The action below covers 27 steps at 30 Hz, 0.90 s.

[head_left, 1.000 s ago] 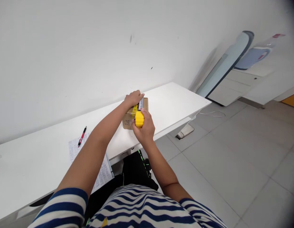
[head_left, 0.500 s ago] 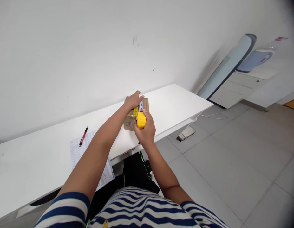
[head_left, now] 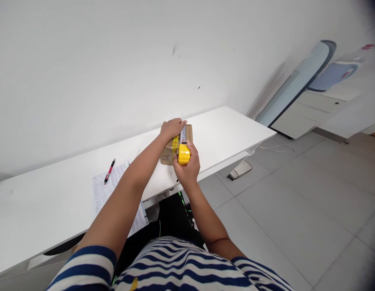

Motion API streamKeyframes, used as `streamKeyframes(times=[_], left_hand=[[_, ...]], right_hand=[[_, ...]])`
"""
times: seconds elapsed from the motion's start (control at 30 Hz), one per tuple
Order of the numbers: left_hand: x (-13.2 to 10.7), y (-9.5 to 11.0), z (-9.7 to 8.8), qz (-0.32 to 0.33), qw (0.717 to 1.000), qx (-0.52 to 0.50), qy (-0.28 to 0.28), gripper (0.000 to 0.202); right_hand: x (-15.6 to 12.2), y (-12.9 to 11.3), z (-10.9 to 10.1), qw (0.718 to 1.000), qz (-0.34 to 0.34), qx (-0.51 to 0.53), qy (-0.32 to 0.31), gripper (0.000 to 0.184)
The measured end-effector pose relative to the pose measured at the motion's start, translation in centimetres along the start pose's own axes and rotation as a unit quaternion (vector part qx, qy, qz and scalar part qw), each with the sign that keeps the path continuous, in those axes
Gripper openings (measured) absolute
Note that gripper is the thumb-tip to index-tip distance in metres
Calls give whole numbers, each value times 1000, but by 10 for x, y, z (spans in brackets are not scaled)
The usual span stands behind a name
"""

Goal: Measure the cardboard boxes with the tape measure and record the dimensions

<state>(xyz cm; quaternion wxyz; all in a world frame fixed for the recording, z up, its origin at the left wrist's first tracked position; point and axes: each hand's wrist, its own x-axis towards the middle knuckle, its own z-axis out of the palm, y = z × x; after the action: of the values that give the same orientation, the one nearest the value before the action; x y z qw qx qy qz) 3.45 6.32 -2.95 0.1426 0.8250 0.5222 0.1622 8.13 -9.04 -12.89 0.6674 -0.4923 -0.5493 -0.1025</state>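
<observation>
A small brown cardboard box (head_left: pixel 166 157) with dark handwriting and yellow tape across it rests on the white table. My right hand (head_left: pixel 189 166) is wrapped around a yellow tape measure (head_left: pixel 184 154) over the near part of the box. Its pulled-out blade (head_left: pixel 183 134), with dark numbers, lies along the box's top toward the far edge. At that far end my left hand (head_left: pixel 172 128) has its fingers closed at the blade's tip, also covering part of the box. The fingertips' exact hold is partly hidden.
On the white table (head_left: pixel 54 194), left of my left forearm, a red and black pen (head_left: pixel 109 171) lies on handwritten sheets (head_left: pixel 102 192). A grey-white wall (head_left: pixel 114 72) runs behind. A pale blue panel (head_left: pixel 299 85) leans against the wall at right.
The fingers of my left hand have drawn closer together at the blade's far end. The whole view has shifted slightly; box and tape measure keep about the same placement.
</observation>
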Motion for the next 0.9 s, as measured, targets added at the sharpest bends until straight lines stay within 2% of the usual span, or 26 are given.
streamKeyframes(times=[0.23,0.33,0.4,0.47,0.53,0.6,0.7,0.8,0.9], left_hand=[[-1,-1,1,-2,1000,-7,3,65],[-3,0,0,0,1000,-18,10,70],[-6,0,-1,-3,1000,-27,10,77],[-9,1,-2,-6,999,-30,13,83],[-12,1,-3,-8,999,-25,19,86],[-16,2,-3,-5,999,-17,28,85],[-22,0,-6,-2,999,-15,43,76],[-30,-4,-9,-4,997,-29,64,61],[-38,-8,-13,-15,996,-35,79,55]], right_hand=[[-11,4,2,1000,-27,-2,16,60],[-18,6,3,1000,-10,6,16,57],[-25,6,4,998,37,38,19,59],[-33,4,4,988,123,91,32,64],[-38,0,2,963,223,141,56,66],[-38,-3,-2,937,295,170,83,65],[-30,-6,-10,918,332,195,95,67],[-17,-6,-18,911,346,209,84,65],[-9,-8,-25,902,365,222,69,62]])
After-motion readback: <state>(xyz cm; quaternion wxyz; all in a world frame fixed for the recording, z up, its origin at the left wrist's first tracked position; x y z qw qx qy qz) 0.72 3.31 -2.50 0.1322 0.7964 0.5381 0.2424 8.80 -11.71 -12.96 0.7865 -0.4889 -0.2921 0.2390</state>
